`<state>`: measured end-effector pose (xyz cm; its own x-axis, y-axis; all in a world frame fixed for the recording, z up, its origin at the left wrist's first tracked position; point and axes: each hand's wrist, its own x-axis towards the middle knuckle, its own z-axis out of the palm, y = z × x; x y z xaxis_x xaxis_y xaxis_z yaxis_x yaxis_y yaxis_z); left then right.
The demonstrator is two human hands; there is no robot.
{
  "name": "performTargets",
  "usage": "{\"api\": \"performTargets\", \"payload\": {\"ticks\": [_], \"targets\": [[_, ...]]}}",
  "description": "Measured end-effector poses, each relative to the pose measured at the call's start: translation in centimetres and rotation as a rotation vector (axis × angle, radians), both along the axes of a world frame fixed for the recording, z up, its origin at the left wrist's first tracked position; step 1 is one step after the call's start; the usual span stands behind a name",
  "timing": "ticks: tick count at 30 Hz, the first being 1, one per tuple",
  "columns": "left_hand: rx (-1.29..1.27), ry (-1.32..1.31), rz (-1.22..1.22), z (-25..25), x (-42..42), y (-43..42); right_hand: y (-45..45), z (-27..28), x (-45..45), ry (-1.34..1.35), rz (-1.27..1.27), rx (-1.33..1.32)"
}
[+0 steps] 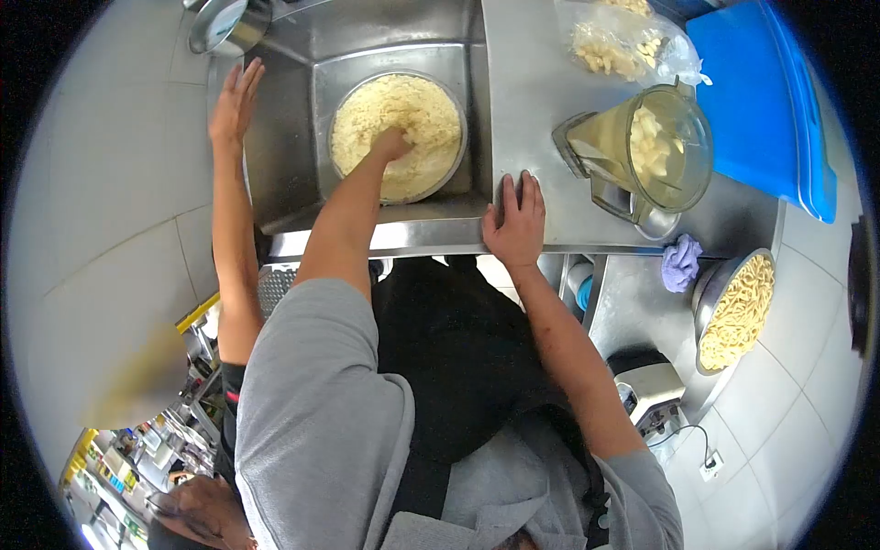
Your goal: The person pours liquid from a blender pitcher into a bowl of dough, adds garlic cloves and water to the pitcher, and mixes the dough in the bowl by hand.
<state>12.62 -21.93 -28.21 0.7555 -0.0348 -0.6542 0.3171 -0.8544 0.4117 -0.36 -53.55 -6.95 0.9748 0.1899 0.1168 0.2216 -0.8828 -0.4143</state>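
Had the left hand [392, 145] pushed into a pale yellow, crumbly mixture [367, 110], with the fingers sunk out of sight near the middle of the heap. Could not tell the grip there, clenched or spread, from the visible back of the hand and wrist. Found the mixture in a round metal bowl [465, 137], set on the floor of the steel sink [293, 137], nearer the right wall than the left.

Rested the right hand [518, 223] palm down on the metal counter [522, 110], at the near edge just right of the sink. Showed a released grip on that side: fingers extended and slightly parted, thumb out toward the sink, in contact with the bare metal alone.

Saw a blender jug [692, 170] of pale pieces to the right, apart from the right hand, near a plastic bag [678, 57] of similar pieces and a blue bin [752, 101]. Noted a co-worker's hand [236, 105], fingers extended, by the sink's left edge, near a metal pot [249, 35].
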Motion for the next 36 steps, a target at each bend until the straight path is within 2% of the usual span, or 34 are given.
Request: {"api": "performTargets", "payload": {"ticks": [3, 6, 10, 12, 14, 15, 16, 17, 18, 22, 24, 26, 28, 32, 34, 35, 36], "targets": [[0.044, -0.144, -0.096, 2.1, -2.0, -1.5, 0.1, 0.1, -0.2, -0.010, -0.002, -0.001], [0.081, -0.193, -0.216, 1.5, -4.2, -3.6, 0.1, 0.2, -0.2, 0.008, -0.011, -0.009], [0.172, -0.343, -0.172, 1.2, -6.3, -5.2, 0.1, 0.0, -0.2, -0.005, 0.000, -0.005], [-0.069, 0.002, -0.381, 0.0, -3.2, -3.5, 0.0, 0.0, -0.2, -0.006, -0.003, -0.007], [0.110, 0.050, -0.352, 4.5, -0.7, -3.0, 0.1, 0.1, -0.2, -0.002, -0.009, -0.011], [0.111, 0.086, -0.143, 5.7, -0.2, -2.4, 0.2, 0.1, -0.1, 0.000, -0.015, -0.016], [0.104, 0.087, -0.151, 3.7, -0.2, -1.4, 0.3, 0.1, -0.1, 0.002, -0.014, -0.018], [0.128, -0.036, -0.082, -0.1, -0.2, -0.2, 0.3, 0.0, 0.0, 0.004, -0.014, -0.021], [0.151, -0.160, -0.012, -0.7, 0.2, 0.1, 0.3, 0.1, 0.2, 0.003, -0.022, -0.028], [0.138, 0.104, -0.014, -4.7, 1.9, 0.5, 0.5, -0.1, 0.4, 0.010, -0.009, -0.025], [0.111, 0.093, -0.084, -8.9, 1.8, 1.2, 0.5, -0.1, 0.4, -0.005, -0.012, -0.030], [0.084, 0.079, -0.145, -10.2, 2.3, 1.4, 0.5, -0.2, 0.7, 0.043, -0.005, -0.040], [0.008, 0.247, -0.055, -9.3, 2.9, 1.7, 0.6, -0.4, 0.8, 0.037, -0.002, -0.040], [0.034, 0.217, -0.095, -8.8, 3.4, 1.9, 0.8, -0.2, 0.7, 0.035, -0.008, -0.040], [-0.181, 0.343, 0.201, -6.2, 2.9, 1.6, 0.8, 0.0, 0.7, 0.000, -0.006, -0.033], [-0.178, 0.339, 0.195, -5.4, 3.2, 1.9, 0.7, -0.1, 0.7, 0.005, -0.004, -0.035], [-0.225, 0.282, -0.027, -4.5, 3.4, 2.4, 0.7, -0.1, 0.6, 0.011, -0.001, -0.036]]}}
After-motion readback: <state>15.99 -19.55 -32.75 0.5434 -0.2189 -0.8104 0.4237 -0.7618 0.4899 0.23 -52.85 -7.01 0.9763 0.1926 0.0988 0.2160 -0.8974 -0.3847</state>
